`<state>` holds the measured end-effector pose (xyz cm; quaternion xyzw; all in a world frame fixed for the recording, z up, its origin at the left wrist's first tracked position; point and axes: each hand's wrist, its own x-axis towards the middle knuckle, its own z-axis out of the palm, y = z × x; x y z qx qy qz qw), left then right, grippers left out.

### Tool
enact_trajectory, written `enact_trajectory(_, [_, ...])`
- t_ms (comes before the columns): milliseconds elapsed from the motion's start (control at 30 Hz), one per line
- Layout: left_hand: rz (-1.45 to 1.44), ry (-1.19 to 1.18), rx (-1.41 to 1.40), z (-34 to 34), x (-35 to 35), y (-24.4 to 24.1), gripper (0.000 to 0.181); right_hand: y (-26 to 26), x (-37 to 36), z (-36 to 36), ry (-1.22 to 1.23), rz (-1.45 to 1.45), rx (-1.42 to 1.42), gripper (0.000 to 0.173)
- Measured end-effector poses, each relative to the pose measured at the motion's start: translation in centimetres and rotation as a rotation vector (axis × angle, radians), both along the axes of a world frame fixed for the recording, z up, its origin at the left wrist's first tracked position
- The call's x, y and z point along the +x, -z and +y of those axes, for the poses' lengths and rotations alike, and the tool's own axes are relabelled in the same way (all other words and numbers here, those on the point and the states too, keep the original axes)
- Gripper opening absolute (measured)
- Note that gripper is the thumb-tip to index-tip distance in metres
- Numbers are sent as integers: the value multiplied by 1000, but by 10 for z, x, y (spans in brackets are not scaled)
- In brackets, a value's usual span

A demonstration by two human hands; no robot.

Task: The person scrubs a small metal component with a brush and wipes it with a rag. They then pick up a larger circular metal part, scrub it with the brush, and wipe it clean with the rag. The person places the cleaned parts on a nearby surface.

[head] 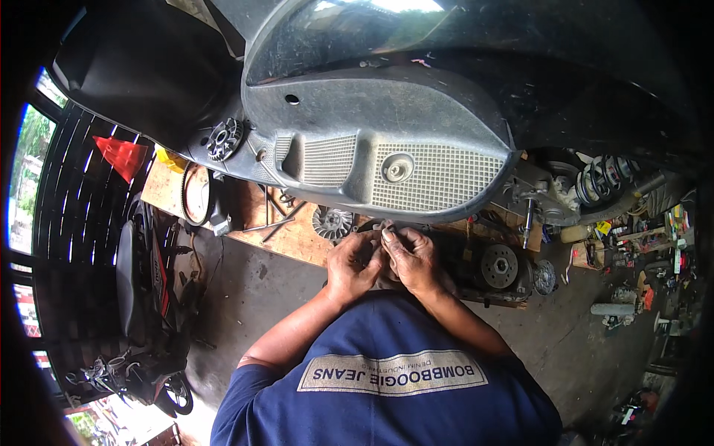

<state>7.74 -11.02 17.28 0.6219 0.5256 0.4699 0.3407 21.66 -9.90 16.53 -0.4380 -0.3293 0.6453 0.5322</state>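
Note:
My left hand (pixel 353 264) and my right hand (pixel 411 257) meet in front of my chest, just below the edge of the scooter's footboard (pixel 440 173). Between the fingertips of both hands is a small, dark grey part (pixel 386 225), mostly covered by the fingers, so its exact kind is unclear. Left of my hands, a finned metal pulley face (pixel 333 222) rests on the wooden board (pixel 305 241). Right of them lies the scooter's transmission case, with a round clutch plate (pixel 499 266) on it.
Another finned pulley (pixel 225 139) sits on the footboard. A drive belt (pixel 196 195) and several rod-like tools (pixel 273 218) lie on the board's left part. A shaft (pixel 528 223) and a coil-spring shock absorber (pixel 606 179) are at right. A motorcycle (pixel 148 290) stands left; parts and tools (pixel 652 251) clutter the right.

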Motion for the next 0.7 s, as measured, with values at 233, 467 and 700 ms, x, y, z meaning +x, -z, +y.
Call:
enact_trajectory(233, [32, 93, 59, 8, -6, -3, 30, -20, 12, 3, -119, 174, -184, 16])
enact_trajectory(467, [143, 132, 249, 11, -7, -9, 37, -12, 20, 5, -338, 465, -197, 14])
enact_trajectory(700, [258, 212, 298, 15, -12, -3, 45, 1, 32, 11, -313, 491, -105, 19])
